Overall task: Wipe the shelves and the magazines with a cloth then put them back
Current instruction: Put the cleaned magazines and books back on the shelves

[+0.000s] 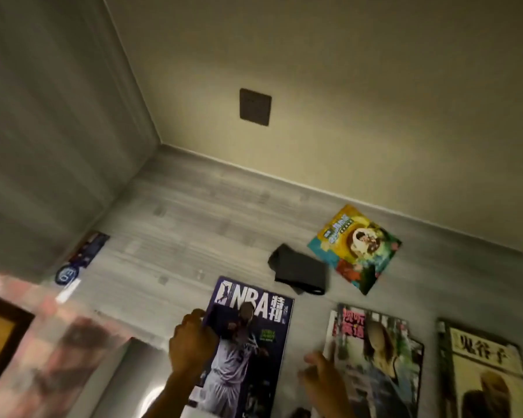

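A purple NBA magazine lies flat on the grey wood-grain shelf. My left hand grips its left edge with curled fingers. My right hand hovers with relaxed fingers at the left edge of a magazine with red characters and a woman on the cover. A dark folded cloth lies behind the NBA magazine. A colourful cartoon magazine lies tilted at the back right. A cream-covered magazine sits at the far right.
A blurred pink magazine fills the lower left. Another blue magazine leans against the left side panel. The beige back wall carries a dark square socket plate. Bare shelf surface stretches behind the magazines.
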A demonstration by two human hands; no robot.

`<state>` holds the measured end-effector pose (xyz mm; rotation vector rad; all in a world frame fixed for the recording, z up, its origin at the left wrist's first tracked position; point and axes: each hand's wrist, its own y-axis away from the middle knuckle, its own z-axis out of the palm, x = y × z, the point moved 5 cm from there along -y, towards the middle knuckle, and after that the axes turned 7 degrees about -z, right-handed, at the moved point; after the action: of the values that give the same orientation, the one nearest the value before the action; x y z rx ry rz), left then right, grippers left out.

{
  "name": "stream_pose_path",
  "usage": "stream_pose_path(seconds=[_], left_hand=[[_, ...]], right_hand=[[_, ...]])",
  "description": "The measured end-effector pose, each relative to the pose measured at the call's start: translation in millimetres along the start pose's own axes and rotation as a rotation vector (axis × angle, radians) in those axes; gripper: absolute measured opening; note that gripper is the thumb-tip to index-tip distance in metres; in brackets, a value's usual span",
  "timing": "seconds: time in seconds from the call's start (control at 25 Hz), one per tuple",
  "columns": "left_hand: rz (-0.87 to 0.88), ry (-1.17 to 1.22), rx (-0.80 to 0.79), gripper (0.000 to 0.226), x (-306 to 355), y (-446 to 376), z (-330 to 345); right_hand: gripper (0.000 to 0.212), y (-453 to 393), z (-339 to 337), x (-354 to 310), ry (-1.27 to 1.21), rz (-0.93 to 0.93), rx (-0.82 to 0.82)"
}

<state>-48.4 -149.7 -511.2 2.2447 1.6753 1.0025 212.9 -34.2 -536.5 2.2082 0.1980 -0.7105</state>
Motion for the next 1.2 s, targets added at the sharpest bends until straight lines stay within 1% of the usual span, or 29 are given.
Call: stream_pose_path(seconds=[0.04, 0.08, 0.12, 0.16, 0.2, 0.24, 0.28, 0.32, 0.36, 0.4, 0.44, 0.48, 0.52, 0.6, 0.64, 0.68, 0.72, 0.76, 0.8, 0.84, 0.96, 1.04, 1.08, 1.12, 1.16, 1.2], left_hand=[[-0.092, -0.117, -0.057, 0.03, -24, 5, 18], [-0.155, -0.185, -0.102, 0.034, -40, 12, 30], [-0.185, -0.191, -0.132, 0.04, -53, 15, 41], [-0.213, -0.138, -0.149, 0.046, -63, 16, 49], [-0.264, -0.033, -0.17, 0.05, -71, 13, 53], [-0.314, 0.1, -0.228, 0.049, -75, 11, 56], [-0.325, 0.201, -0.32, 0.042, -74, 9, 59], [-0.285, 0.272, -0.413, 0.03, -68, 9, 62], [-0.227, 0.307, -0.461, 0.017, -61, 12, 63], [-0.154, 0.355, -0.466, 0.011, -50, 17, 59], [-0.081, 0.403, -0.433, 0.015, -39, 22, 54], [-0.009, 0.466, -0.42, 0.018, -29, 28, 50], [0.035, 0.531, -0.431, 0.019, -20, 35, 43], [0.037, 0.658, -0.45, 0.019, -4, 48, 22], [0.039, 0.719, -0.436, 0.019, 4, 52, 8], [0.044, 0.753, -0.405, 0.019, 14, 57, -10], [0.072, 0.795, -0.379, 0.021, 26, 60, -29], [0.097, 0.811, -0.353, 0.024, 39, 65, -49], [0.14, 0.848, -0.332, 0.026, 56, 72, -71], [0.19, 0.885, -0.285, 0.028, 77, 81, -98], [0.466, 0.973, -0.08, 0.042, 148, 130, -197], [0.629, 1.046, 0.071, 0.045, 193, 169, -258], [0.696, 1.098, 0.139, 0.046, 210, 186, -281], [0.778, 1.168, 0.199, 0.042, 226, 202, -301], [0.862, 1.243, 0.239, 0.029, 246, 213, -318], [0.934, 1.283, 0.256, 0.02, 271, 225, -334]], right_hand=[[0.024, 2, 21, 22, -0.003, 0.068, -0.059], [0.029, 5, 39, 35, -0.016, 0.13, -0.122], [0.034, 5, 56, 44, -0.039, 0.169, -0.174], [0.038, 10, 70, 47, -0.087, 0.209, -0.235], [0.041, 10, 81, 50, -0.18, 0.22, -0.223], [0.044, 12, 83, 51, -0.248, 0.235, -0.194], [0.047, 12, 83, 52, -0.294, 0.243, -0.153], [0.05, 11, 78, 52, -0.336, 0.268, -0.101], [0.048, 10, 75, 49, -0.347, 0.26, -0.059], [0.04, 12, 68, 37, -0.393, 0.259, -0.061], [0.028, 10, 65, 34, -0.4, 0.232, -0.073], [0.021, 9, 61, 29, -0.396, 0.232, -0.089], [0.02, 10, 53, 23, -0.407, 0.215, -0.085], [0.025, 6, 39, 23, -0.526, 0.216, -0.053], [0.034, 9, 30, 14, -0.621, 0.198, -0.053], [0.05, 9, 20, 4, -0.697, 0.164, -0.03], [0.06, 12, 4, -16, -0.772, 0.094, -0.001], [0.055, 18, -15, -42, -0.832, -0.007, 0.041], [0.046, 28, -39, -72, -0.849, -0.14, 0.091], [0.043, 40, -67, -106, -0.825, -0.287, 0.161], [0.037, 111, -158, -210, -0.783, -0.706, 0.374], [0.05, 159, -220, -269, -0.691, -0.927, 0.562], [0.047, 175, -250, -289, -0.693, -1.012, 0.64], [0.043, 193, -280, -315, -0.718, -1.077, 0.693], [0.041, 203, -310, -339, -0.721, -1.138, 0.728], [0.041, 215, -340, -364, -0.677, -1.174, 0.81]])
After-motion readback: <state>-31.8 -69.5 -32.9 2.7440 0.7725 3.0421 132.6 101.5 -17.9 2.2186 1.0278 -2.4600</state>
